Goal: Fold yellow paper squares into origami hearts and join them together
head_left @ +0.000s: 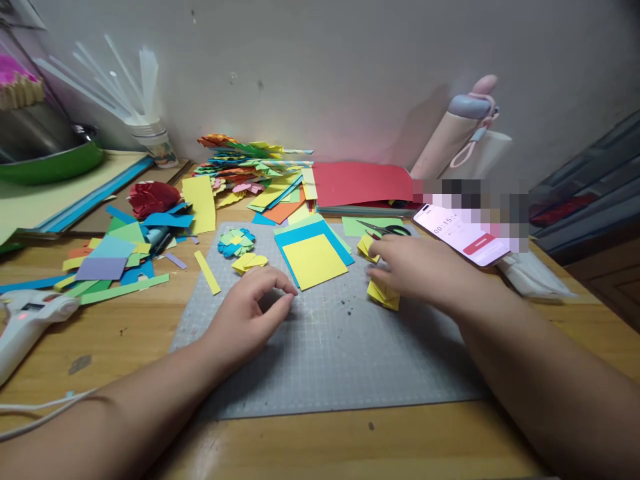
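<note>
My left hand (250, 310) rests on the grey cutting mat (330, 360), fingers curled in a loose pinch with nothing visible in them. My right hand (417, 270) reaches across the mat's right side, blurred, over small folded yellow paper pieces (384, 295); another yellow piece (367, 247) lies by its fingertips. A stack of yellow, blue and green paper squares (313, 257) sits between the hands. Folded yellow pieces (249, 262) and a small green-blue paper flower (236, 241) lie just beyond my left hand.
Scissors (387, 230) lie behind my right hand, beside a phone (463, 233) showing a timer. A white glue gun (25, 323) lies at the left. Coloured paper scraps (120, 257), a red paper flower (153, 197), red sheets (365, 183) and a cup of straws (153, 140) crowd the back.
</note>
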### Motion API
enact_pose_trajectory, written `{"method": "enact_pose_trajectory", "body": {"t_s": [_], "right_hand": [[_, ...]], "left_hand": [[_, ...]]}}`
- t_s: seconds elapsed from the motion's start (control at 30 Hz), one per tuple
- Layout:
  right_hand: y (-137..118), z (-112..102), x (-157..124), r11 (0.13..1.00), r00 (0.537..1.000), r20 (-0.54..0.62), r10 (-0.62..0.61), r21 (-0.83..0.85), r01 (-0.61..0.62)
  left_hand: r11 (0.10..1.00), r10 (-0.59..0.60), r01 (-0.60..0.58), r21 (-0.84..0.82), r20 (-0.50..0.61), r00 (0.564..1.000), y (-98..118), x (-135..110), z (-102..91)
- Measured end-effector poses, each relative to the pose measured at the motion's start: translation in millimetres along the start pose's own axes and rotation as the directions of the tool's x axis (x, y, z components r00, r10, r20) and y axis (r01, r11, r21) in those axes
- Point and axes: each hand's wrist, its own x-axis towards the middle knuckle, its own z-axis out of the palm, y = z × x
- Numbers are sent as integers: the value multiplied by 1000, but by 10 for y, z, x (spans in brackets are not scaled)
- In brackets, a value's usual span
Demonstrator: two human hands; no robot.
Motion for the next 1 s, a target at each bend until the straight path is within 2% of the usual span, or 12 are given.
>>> {"method": "enact_pose_trajectory", "body": {"t_s": [0.07,0.13,0.17,0.27,0.37,0.57,0.7,0.77,0.83,0.9,0.97,1.0], "right_hand": [[-160,65,28,998,985,-158,-67,8,69],[-332,156,73,941,931,-207,-300,94,325],[-403,210,100,923,917,-223,-331,124,363],[-527,360,177,902,908,-195,-371,157,402],[-558,417,209,896,895,-221,-387,140,421],[-565,358,133,875,865,-244,-439,101,473],[-558,303,-23,881,858,-318,-404,118,458],[-571,266,-123,865,795,-480,-370,134,483],[-596,236,-208,821,692,-614,-378,123,558],[-625,223,-256,765,611,-671,-421,99,636],[-644,229,-266,719,585,-671,-455,111,686],[-646,235,-261,703,593,-662,-457,139,697]], "left_hand": [[1000,-2,3,8,-25,1000,12,-2,-9],[1000,-25,26,12,-69,997,18,-4,-15],[999,-35,36,13,-89,995,20,-6,-17],[998,-55,57,13,-108,993,29,-8,-21],[998,-54,55,8,-97,994,51,-7,-25],[997,-76,77,1,-103,992,32,-6,-10],[985,-162,157,-65,-77,984,-8,9,43],[957,-231,224,-186,-14,973,-2,13,63],[910,-262,267,-318,59,963,22,6,72],[898,-223,223,-380,45,974,53,-13,70],[929,-165,151,-339,-11,986,78,-37,60],[945,-143,128,-300,-28,989,88,-48,53]]}}
